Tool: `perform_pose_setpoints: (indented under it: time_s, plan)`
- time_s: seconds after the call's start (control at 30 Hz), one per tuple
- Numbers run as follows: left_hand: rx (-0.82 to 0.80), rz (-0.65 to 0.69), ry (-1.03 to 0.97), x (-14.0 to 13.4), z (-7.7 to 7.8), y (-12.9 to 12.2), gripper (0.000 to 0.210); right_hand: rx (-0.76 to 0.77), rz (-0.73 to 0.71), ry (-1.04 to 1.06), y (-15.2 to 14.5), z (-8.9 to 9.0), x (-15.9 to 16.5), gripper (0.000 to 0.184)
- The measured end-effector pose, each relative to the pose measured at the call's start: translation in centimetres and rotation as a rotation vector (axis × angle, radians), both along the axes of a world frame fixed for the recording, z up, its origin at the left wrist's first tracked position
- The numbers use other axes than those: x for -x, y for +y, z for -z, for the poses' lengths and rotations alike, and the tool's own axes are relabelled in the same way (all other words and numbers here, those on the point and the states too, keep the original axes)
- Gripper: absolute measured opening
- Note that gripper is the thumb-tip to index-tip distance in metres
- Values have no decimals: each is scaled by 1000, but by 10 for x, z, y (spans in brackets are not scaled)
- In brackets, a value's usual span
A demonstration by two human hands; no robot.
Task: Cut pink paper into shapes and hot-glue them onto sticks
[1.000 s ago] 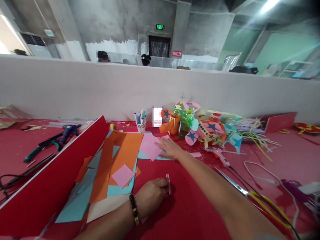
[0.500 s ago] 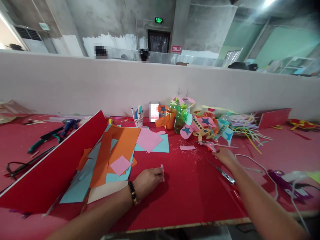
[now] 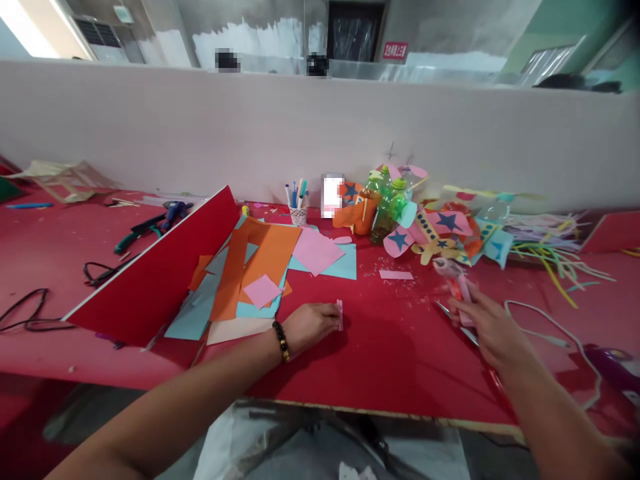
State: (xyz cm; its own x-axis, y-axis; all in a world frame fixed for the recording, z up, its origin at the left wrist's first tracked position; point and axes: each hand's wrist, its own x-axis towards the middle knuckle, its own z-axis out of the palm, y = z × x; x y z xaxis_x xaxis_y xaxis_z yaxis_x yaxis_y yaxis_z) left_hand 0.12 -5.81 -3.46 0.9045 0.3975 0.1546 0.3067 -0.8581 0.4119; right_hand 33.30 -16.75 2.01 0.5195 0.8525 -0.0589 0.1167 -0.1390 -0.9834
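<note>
My left hand (image 3: 310,323), with a dark bead bracelet on the wrist, rests on the red table (image 3: 390,347) and pinches a small folded pink paper piece (image 3: 339,315) upright against the surface. My right hand (image 3: 487,328) is at the right, closed around a pink glue gun (image 3: 454,279) lifted just off the table; the image is blurred there. Scissors (image 3: 463,327) lie under that hand. A small pink paper strip (image 3: 396,274) lies between the hands, farther back.
Orange, blue and pink paper sheets (image 3: 260,267) lie left of centre beside a tilted red board (image 3: 155,280). A pen cup (image 3: 298,210), green bottles (image 3: 385,207) and star-decorated paper crafts (image 3: 440,230) stand at the back. Cables (image 3: 550,320) trail right; a purple tool (image 3: 613,363) sits far right.
My right hand left the pink sheet, swept right to the glue gun, and now holds it lifted. The left hand kept the pink piece in place. The camera tilted down.
</note>
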Motion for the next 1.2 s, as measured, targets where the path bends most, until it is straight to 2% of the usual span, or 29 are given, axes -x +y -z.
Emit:
perform_pose_setpoints:
  time_s: [0.07, 0.13, 0.23, 0.37, 0.5, 0.6, 0.73, 0.87, 0.97, 1.1, 1.2]
  plan:
    - [-8, 2, -1, 0, 0, 0, 28, -17, -24, 200, -8, -2, 22, 17]
    - [-16, 13, -2, 0, 1, -1, 27, 17, -38, 303, -12, -2, 39, 16]
    - [-29, 6, 19, -2, 4, -3, 27, 66, -105, 361, -12, 3, 56, 17]
    - [-63, -34, 51, -10, 4, 2, 30, 60, -251, 383, -2, 8, 66, 27]
    - [-113, -74, 83, -23, 1, 20, 33, -11, -314, 252, 26, 6, 68, 34]
    - [-125, -123, 64, -29, -2, 31, 30, -56, -340, 115, 53, 1, 72, 28]
    - [-101, -134, 6, -30, -1, 32, 28, -101, -386, 25, 75, 0, 76, 19]
    - [-74, -126, -5, -28, 2, 32, 27, -18, -491, -127, 78, 7, 73, 22]
    - [-52, -107, -10, -28, 3, 35, 27, 41, -485, -267, 75, 15, 69, 32]
    - [20, -77, -45, -27, 0, 38, 26, 164, -483, -395, 73, 21, 68, 31]
    - [68, -81, -44, -25, -4, 38, 25, 193, -470, -464, 73, 22, 71, 33]
